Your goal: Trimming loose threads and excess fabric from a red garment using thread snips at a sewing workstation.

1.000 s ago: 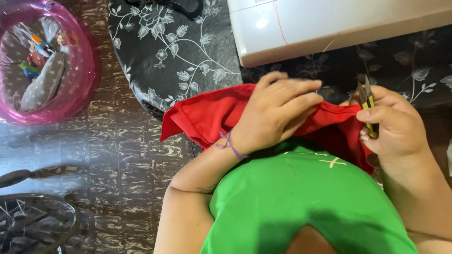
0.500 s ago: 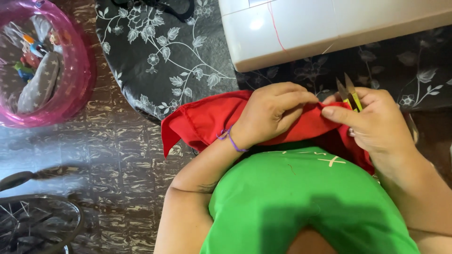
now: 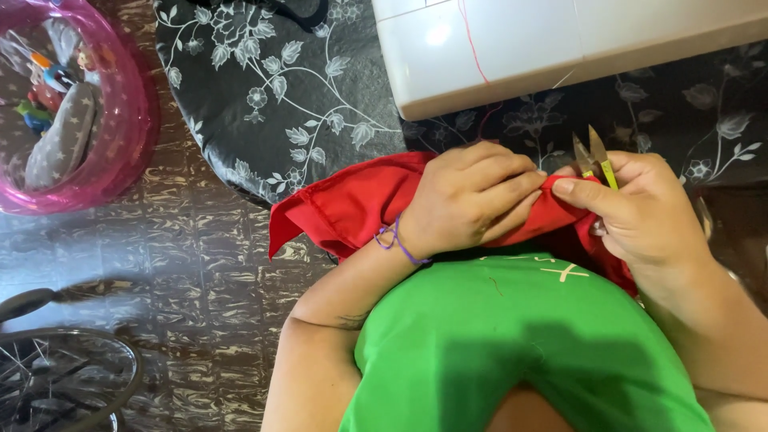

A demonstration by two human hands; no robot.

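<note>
My left hand (image 3: 472,200) is curled over a bunched red cloth (image 3: 352,208) and pinches its folded edge; a purple band circles that wrist. My right hand (image 3: 640,212) meets it at the same fold and holds small thread snips (image 3: 594,156) with yellow handles, their two blades pointing up and slightly apart. The red cloth lies across my lap, over the green shirt (image 3: 512,344) I wear.
A white sewing machine (image 3: 560,44) stands on a table with a black floral cover (image 3: 264,104) just beyond my hands, a red thread hanging from it. A pink tub (image 3: 120,136) of toys sits on the tiled floor at left, and a spoked wheel (image 3: 64,384) is at bottom left.
Both hands have drawn together at the cloth's fold. The right hand with the snips has risen and moved left toward the left hand's fingertips.
</note>
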